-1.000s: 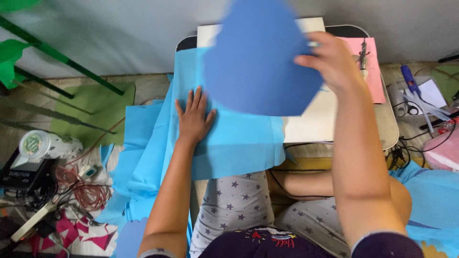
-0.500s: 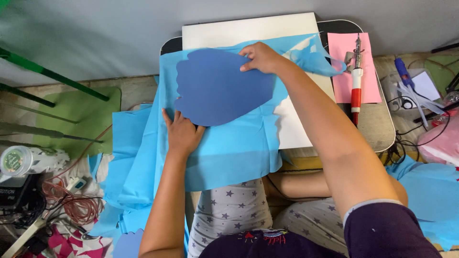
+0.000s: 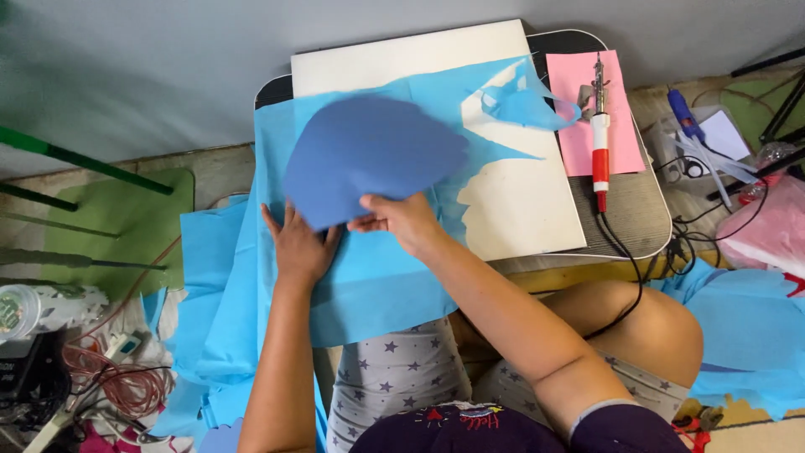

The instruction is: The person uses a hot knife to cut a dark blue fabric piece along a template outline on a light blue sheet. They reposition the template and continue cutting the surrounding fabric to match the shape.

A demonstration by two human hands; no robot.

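Note:
A dark blue rounded cut-out lies flat on a light blue sheet of fabric that covers a white board on a small table. My left hand presses flat on the light blue sheet, its fingers touching the cut-out's lower left edge. My right hand rests fingers-down on the lower edge of the dark blue cut-out and pins it to the sheet. The light blue sheet has a large piece cut away on its right side, where the board shows.
A red-and-white corded soldering-type tool lies on a pink sheet at the table's right. More light blue fabric lies at the right and hangs at the left. A green mat, cables and clutter sit on the floor at the left.
The dark blue cut-out came down from the air onto the light blue sheet. My right hand slid from its top edge to its lower edge. My left hand stayed pressed on the sheet.

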